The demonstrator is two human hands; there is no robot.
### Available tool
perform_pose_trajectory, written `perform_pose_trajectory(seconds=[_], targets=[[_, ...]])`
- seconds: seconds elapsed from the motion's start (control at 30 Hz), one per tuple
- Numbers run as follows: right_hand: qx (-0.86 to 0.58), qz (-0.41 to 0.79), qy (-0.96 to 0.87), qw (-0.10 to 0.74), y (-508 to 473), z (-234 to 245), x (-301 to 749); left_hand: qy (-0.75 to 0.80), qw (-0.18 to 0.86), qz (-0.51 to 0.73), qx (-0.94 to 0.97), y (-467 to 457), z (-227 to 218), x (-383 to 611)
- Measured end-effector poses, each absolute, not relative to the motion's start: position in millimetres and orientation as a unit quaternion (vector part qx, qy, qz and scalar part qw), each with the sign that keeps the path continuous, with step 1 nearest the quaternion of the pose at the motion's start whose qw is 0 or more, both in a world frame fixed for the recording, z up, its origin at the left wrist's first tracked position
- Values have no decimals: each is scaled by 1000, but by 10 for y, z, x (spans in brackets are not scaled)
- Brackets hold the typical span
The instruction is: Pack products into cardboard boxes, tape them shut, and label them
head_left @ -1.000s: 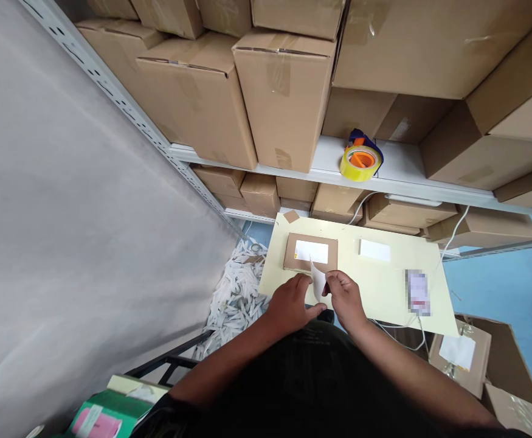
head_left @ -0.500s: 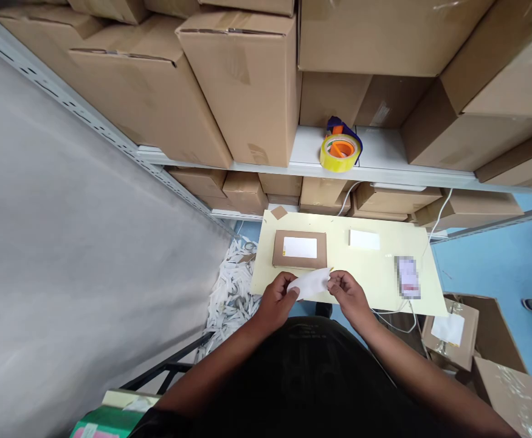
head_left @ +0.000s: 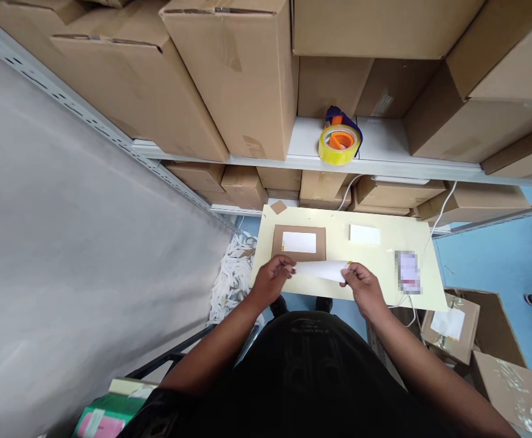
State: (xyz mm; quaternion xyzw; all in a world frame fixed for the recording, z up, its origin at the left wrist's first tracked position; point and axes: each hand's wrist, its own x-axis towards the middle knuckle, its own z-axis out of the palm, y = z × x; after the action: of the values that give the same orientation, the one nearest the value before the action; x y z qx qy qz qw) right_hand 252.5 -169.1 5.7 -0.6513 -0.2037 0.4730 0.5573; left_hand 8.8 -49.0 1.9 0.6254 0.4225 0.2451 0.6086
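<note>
Between my two hands a white label [head_left: 320, 270] with a yellow corner is stretched out level. My left hand [head_left: 272, 280] pinches its left end, and my right hand [head_left: 363, 288] grips the right end near the yellow mark. Just beyond it, a flat brown cardboard box [head_left: 321, 243] lies on the cream table [head_left: 384, 289]. On the box's top sits another white label [head_left: 299, 242], also yellow at one corner. The held label overlaps the box's near edge in my view, and I cannot tell if they touch.
A white stack of labels [head_left: 365, 235] and a blurred phone [head_left: 408, 272] with a cable are on the table. A tape dispenser [head_left: 338, 145] stands on the shelf among cartons. Paper scraps [head_left: 231, 274] cover the floor at left; boxes [head_left: 450, 325] stand at right.
My hands have moved apart and slightly forward, my right hand going rightward. The label, tilted and curled before, is now straighter and pulled wider near the box.
</note>
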Motion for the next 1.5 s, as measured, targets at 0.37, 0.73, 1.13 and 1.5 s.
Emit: perform_pose_trajectory(seconds=[0.37,0.73,1.13,1.5], targets=[[-553,504,-81,658,-1687,-126,2935,484,443,110,747,191,-1096,-199],[-468,637,-24,612,-1379,-1143,2851,492,549,172,654,12,-1354,-149],[-443,638,-75,625,-1334,-821,3082,507,454,222,698,-96,-969,-114],[-482,604,-114,624,-1057,-720,3101,578,379,132,711,264,-752,138]])
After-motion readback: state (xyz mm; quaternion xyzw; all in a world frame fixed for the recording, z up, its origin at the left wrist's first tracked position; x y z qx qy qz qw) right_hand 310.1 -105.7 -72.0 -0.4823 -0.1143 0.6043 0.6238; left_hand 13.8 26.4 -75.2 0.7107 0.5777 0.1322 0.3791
